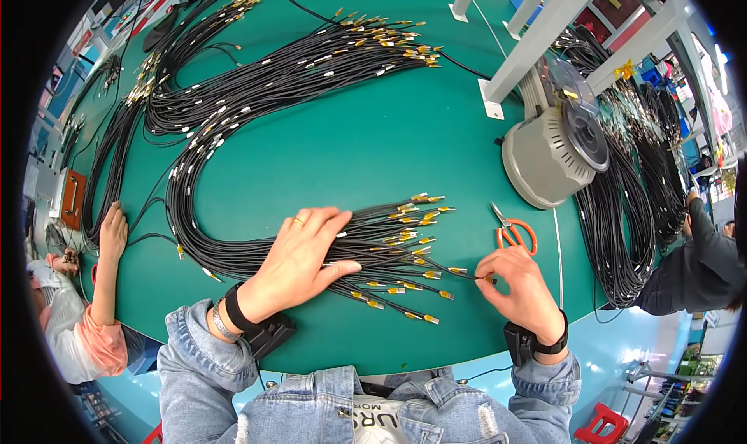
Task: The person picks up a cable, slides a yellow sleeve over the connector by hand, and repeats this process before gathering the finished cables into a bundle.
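Note:
A thick bundle of thin black cables [218, 251] curves across the table, its loose ends fanned out towards the right. Those ends carry metal-tipped connectors with yellow tags. My left hand [299, 255] lies flat over the bundle, fingers stretched out, thumb pointing right. To the right of the fan, my right hand [520, 290] pinches the end of one cable [464, 274], which runs drawn out from the others. That cable's tip is mostly hidden by my fingers. Just beyond this hand lie scissors [512, 228] with orange handles and their blades apart.
More black cable bundles [288, 74] spread over the far side of the green table [405, 144]. A grey round machine [548, 156] stands at right beside metal posts [537, 47]. Cables [618, 234] hang at the right edge. Another person's hand [113, 230] touches cables at left.

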`<state>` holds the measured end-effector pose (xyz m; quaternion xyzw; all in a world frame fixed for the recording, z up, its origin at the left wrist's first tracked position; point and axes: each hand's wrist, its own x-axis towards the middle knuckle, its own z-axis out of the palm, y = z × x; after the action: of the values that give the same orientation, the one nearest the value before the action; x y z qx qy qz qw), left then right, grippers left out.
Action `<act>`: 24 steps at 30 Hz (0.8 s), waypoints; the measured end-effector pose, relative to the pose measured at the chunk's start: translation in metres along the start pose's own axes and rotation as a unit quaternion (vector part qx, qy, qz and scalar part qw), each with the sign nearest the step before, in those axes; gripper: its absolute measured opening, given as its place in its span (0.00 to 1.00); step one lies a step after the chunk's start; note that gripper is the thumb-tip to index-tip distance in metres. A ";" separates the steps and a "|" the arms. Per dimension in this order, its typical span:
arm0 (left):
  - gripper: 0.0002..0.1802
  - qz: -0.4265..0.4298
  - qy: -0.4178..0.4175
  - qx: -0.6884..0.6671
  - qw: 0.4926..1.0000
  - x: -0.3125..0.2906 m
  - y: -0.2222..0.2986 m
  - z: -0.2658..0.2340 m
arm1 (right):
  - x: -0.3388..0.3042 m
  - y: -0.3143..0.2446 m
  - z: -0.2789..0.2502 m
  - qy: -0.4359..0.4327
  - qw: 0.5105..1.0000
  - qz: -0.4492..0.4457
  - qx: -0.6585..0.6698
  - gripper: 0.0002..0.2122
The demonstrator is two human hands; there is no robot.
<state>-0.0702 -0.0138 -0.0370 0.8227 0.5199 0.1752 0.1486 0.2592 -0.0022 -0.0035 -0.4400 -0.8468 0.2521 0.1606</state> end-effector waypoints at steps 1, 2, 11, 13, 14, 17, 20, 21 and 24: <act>0.38 0.001 -0.038 -0.020 0.999 -0.002 0.003 -0.006 | 0.004 0.001 0.000 -0.015 1.000 -0.015 0.002 0.07; 0.40 0.001 -0.076 -0.039 0.996 -0.005 0.004 -0.009 | 0.007 0.003 0.001 -0.029 0.999 -0.031 0.005 0.07; 0.42 0.041 -0.097 -0.033 0.994 -0.032 0.001 -0.010 | 0.017 0.017 0.005 -0.082 0.995 -0.049 -0.001 0.07; 0.42 0.068 -0.093 -0.012 0.993 -0.033 0.000 -0.009 | 0.019 0.016 0.002 -0.073 0.996 -0.041 0.002 0.06; 0.42 0.081 -0.090 -0.002 0.993 -0.033 -0.001 -0.008 | 0.019 0.015 0.000 -0.069 0.997 -0.037 0.004 0.06; 0.42 0.089 -0.106 0.009 0.990 -0.033 -0.002 -0.008 | 0.017 0.010 -0.006 -0.096 0.995 -0.019 0.024 0.06; 0.42 0.077 -0.109 0.006 0.991 -0.039 -0.001 -0.014 | 0.010 0.000 -0.015 -0.137 0.989 -0.007 0.061 0.05; 0.43 0.062 -0.107 0.000 0.992 -0.041 -0.001 -0.017 | 0.008 -0.002 -0.017 -0.164 0.982 -0.006 0.091 0.06; 0.42 0.029 -0.087 0.000 0.996 -0.047 -0.008 -0.030 | 0.000 -0.008 -0.023 -0.195 0.968 -0.005 0.160 0.05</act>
<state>-0.1087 -0.0512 -0.0199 0.8496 0.4808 0.1071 0.1885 0.2654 0.0008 0.0196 -0.3464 -0.8128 0.4643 0.0621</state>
